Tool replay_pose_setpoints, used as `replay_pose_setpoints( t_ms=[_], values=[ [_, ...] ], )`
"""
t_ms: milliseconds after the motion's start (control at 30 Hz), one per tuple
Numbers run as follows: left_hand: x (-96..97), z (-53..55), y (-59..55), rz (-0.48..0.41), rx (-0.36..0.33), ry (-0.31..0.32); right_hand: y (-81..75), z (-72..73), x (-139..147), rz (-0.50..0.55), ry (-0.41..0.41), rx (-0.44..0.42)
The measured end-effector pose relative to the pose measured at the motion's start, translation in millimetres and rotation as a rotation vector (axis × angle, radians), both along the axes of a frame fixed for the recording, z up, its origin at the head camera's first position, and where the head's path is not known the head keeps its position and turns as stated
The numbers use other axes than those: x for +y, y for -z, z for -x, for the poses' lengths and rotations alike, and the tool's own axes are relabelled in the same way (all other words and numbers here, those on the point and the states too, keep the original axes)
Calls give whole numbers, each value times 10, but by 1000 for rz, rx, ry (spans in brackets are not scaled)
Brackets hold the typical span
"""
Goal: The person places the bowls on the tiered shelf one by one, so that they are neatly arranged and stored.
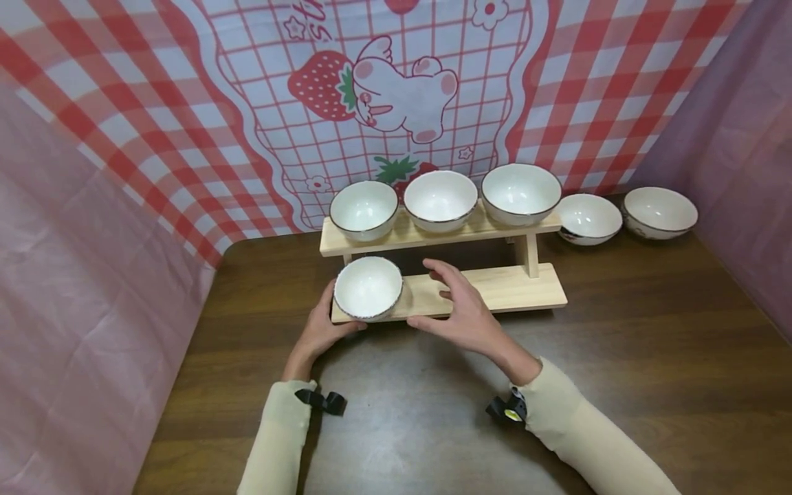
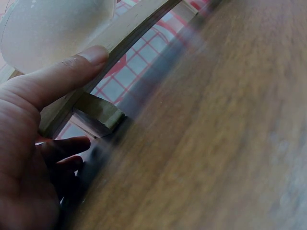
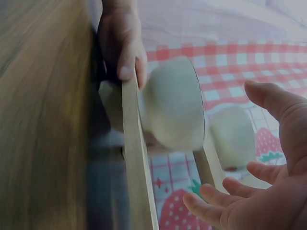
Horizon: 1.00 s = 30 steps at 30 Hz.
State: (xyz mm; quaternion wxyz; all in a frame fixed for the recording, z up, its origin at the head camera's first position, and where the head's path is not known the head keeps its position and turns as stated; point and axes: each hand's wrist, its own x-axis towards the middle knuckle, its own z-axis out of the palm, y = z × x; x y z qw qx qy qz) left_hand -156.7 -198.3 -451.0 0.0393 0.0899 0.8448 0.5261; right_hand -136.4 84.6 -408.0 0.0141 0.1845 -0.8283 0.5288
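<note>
My left hand (image 1: 322, 330) grips the left end of the lower board of a two-tier wooden rack (image 1: 520, 295). Its thumb (image 2: 72, 74) lies along the board's front edge, and some fingers show below the board in the left wrist view. Right beside this hand, a white bowl (image 1: 368, 289) with a dark rim stands upright on that board. My right hand (image 1: 464, 313) hovers in front of the lower board, right of the bowl, its fingers spread and loosely bent around nothing.
Three more bowls, a left one (image 1: 364, 213), a middle one (image 1: 441, 199) and a right one (image 1: 521, 192), stand on the upper board. Two others, one (image 1: 590, 223) near the rack and one (image 1: 661, 216) farther right, sit on the brown table (image 1: 650, 357). A checked cloth (image 1: 575, 89) hangs behind.
</note>
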Motion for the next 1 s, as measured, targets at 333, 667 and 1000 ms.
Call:
replay_pose_setpoints(
  t_ms=[333,667,1000],
  values=[
    [-39,73,154,1,-7,-7,29,-65,523,-29,98,14],
    [-122,187,402,7,14,-17,20,-133,961,-73,215,61],
    [-67,116,232,1,0,-12,-31,-129,1574,-89,367,73]
  ],
)
